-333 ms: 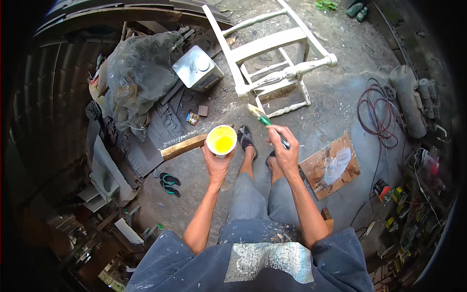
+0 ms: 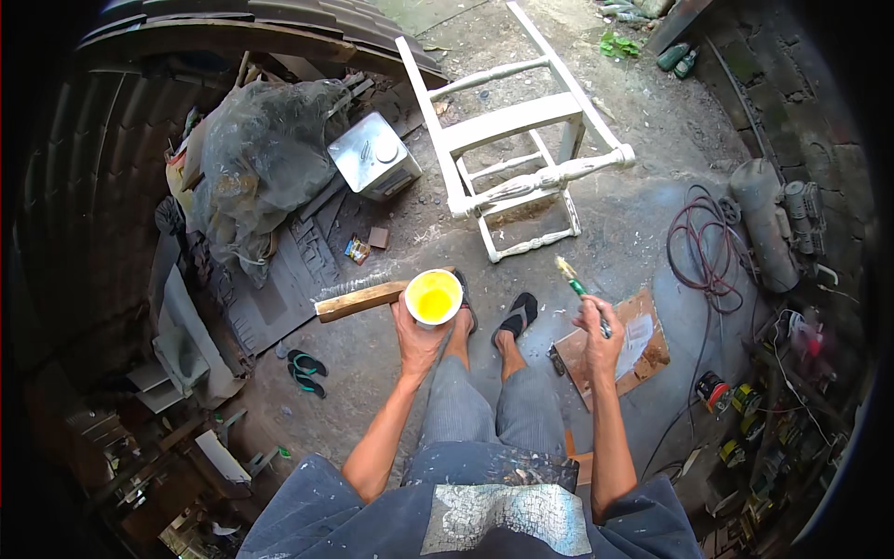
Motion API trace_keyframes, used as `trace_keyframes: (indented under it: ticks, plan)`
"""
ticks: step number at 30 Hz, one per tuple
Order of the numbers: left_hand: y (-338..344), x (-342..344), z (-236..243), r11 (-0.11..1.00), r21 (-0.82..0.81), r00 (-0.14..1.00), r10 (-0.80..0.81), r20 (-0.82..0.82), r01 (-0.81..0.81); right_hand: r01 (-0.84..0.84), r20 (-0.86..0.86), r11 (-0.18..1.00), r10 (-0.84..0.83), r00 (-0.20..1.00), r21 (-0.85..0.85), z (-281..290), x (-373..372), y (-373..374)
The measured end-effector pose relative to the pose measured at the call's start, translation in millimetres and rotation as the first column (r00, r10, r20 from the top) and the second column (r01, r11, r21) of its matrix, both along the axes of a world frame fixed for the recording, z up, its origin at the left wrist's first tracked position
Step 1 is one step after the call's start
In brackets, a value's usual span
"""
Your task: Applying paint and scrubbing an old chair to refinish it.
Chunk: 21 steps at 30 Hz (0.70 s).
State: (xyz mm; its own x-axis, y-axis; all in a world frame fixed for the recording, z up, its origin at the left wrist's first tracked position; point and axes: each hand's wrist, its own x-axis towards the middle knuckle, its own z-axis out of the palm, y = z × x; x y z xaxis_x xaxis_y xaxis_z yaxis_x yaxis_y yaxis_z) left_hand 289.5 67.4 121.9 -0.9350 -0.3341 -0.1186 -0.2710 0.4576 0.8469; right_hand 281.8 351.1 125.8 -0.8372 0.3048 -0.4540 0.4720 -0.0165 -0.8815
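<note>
My left hand (image 2: pixel 418 341) is wrapped round a white cup (image 2: pixel 434 297) with bright yellow paint inside. Over to the right, my right hand (image 2: pixel 599 334) grips a paintbrush (image 2: pixel 574 282) by its green handle, its pale bristles pointing up and away from me. Beyond both hands a white wooden chair frame (image 2: pixel 512 121) with turned rails lies tipped on the ground; the brush is apart from it. Behind the cup rests a wooden-backed wire brush (image 2: pixel 358 300), partly hidden by the cup and my left hand.
A square metal can (image 2: pixel 366 158) stands left of the chair, beside a heap under plastic sheeting (image 2: pixel 265 154). Flip-flops (image 2: pixel 306 373) lie at left. On the right are a paint-smeared board (image 2: pixel 652 368), a coiled hose (image 2: pixel 694 242), a tank (image 2: pixel 759 214) and several paint cans (image 2: pixel 713 391).
My right hand has swung right and nearer to me with the paintbrush, away from the chair. My right foot has stepped out to the right. The cup stays in my left hand.
</note>
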Motion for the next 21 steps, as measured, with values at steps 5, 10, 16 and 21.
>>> trace_keyframes:
  ticks: [5, 10, 16, 21]
  plan:
    - [12.9, 0.8, 3.9, 0.997, -0.029, 0.997, -0.071, 0.026, 0.072, 0.095, 0.041, 0.995, -0.096, 0.995, 0.031, 10.9, 4.7, 24.0]
    - [25.5, 4.1, 0.1, 0.985, -0.014, 0.985, -0.173, 0.027, 0.174, 0.150, 0.025, 0.989, -0.149, 0.988, -0.009, 27.5, 6.1, 14.7]
    - [35.5, 7.4, -1.3, 0.960, -0.006, 0.960, -0.279, -0.021, 0.279, 0.221, 0.023, 0.973, -0.220, 0.975, -0.068, 35.1, 14.9, 3.3]
    - [31.7, 6.2, -2.2, 0.929, -0.021, 0.927, -0.371, -0.051, 0.370, 0.318, 0.033, 0.942, -0.316, 0.948, -0.108, 53.6, 20.5, -5.2]
